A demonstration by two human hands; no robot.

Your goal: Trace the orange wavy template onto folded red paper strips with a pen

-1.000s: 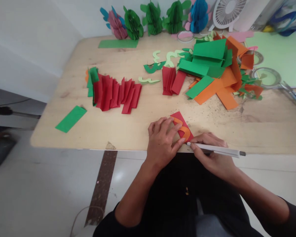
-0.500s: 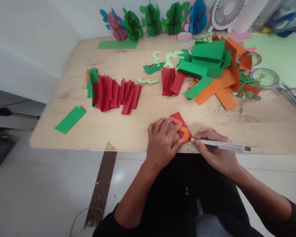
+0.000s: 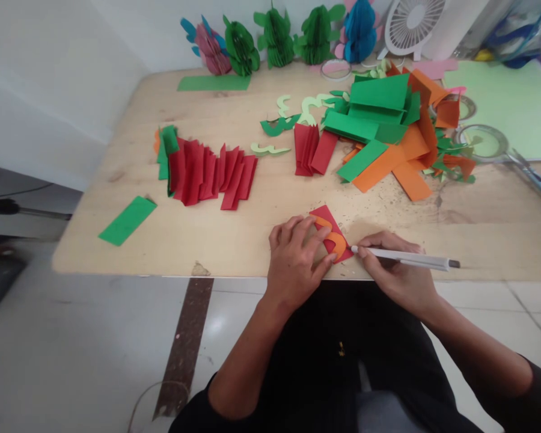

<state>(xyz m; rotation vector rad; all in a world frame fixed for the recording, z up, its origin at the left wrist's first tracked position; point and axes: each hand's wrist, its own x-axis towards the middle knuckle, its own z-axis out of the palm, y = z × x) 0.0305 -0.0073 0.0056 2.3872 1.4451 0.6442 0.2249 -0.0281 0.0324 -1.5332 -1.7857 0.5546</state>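
Observation:
My left hand point(image 3: 294, 252) lies with its fingers spread, pressing an orange curved paper cutout point(image 3: 339, 243) flat on a folded red paper piece point(image 3: 328, 213) near the table's front edge. Part of both papers is hidden beneath the fingers. In my right hand point(image 3: 394, 270) is a white pen point(image 3: 406, 257), pinched between thumb and fingers. Its tip is at the right corner of the red paper, close to the cutout's edge.
Pleated red papers point(image 3: 193, 171) stand left of centre, with a green strip point(image 3: 128, 220) nearby. Green and orange folded papers point(image 3: 379, 96) are heaped at right, beside a utility knife point(image 3: 534, 174). Paper honeycomb figures point(image 3: 278, 39) and a white fan point(image 3: 412, 27) line the back.
The pen tip has shifted slightly up and right along the cutout, and my right hand has moved with it. My left hand stays in place on the papers.

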